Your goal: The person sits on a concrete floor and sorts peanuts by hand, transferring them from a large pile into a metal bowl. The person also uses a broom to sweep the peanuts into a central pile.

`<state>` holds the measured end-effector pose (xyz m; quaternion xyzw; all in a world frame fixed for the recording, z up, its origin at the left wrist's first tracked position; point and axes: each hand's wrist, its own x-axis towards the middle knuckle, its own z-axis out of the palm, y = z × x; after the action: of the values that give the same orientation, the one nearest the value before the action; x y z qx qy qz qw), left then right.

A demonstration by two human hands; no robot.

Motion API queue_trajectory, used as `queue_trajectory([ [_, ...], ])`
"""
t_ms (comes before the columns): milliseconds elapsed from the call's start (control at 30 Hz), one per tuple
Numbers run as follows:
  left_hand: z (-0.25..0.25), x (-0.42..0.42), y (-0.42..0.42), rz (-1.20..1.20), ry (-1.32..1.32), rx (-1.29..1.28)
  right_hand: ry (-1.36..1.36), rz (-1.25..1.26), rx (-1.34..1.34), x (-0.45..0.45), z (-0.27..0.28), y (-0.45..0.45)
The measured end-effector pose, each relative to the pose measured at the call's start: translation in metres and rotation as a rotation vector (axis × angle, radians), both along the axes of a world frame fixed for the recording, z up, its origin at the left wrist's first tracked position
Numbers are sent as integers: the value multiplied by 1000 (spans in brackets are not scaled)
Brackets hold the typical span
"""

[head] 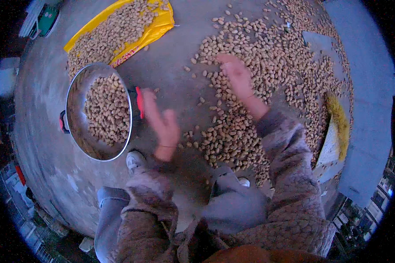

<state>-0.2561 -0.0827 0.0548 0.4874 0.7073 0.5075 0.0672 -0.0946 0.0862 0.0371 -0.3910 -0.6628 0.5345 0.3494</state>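
Note:
A large pile of tan nuts that look like walnuts (278, 65) is spread over the concrete floor. My right hand (238, 74) lies low against the pile's near-left side, palm partly turned up, its fingertips among the nuts; whether it holds any cannot be told. My left hand (163, 123) is blurred, fingers apart, nothing in it, beside the red handle (140, 102) of a round steel pan (74, 131). The pan holds a heap of the same nuts. Beyond it, a yellow woven sack (158, 28) lies flat with many nuts on it.
A yellow-bristled broom head (338, 123) lies at the pile's right edge, beside a whitish sheet (327, 144). A flat grey piece (319, 41) rests among the nuts. My shoes (135, 160) stand close to the pan and pile. A green object (48, 19) is at the upper left.

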Motion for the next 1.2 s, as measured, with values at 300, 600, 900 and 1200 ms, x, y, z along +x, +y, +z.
queue_trajectory([
  [300, -115, 125, 69, -195, -8, -524, -714, -281, 394, 196, -121, 158],
  [600, -122, 146, 93, -131, -213, -346, -304, 202, 526, 120, -89, 51],
  [900, -95, 174, 53, -74, -797, -182, 376, -382, -540, 96, -89, -96],
  [1200, -28, 110, -17, 127, -964, 18, 600, -182, -686, 14, -3, -151],
])
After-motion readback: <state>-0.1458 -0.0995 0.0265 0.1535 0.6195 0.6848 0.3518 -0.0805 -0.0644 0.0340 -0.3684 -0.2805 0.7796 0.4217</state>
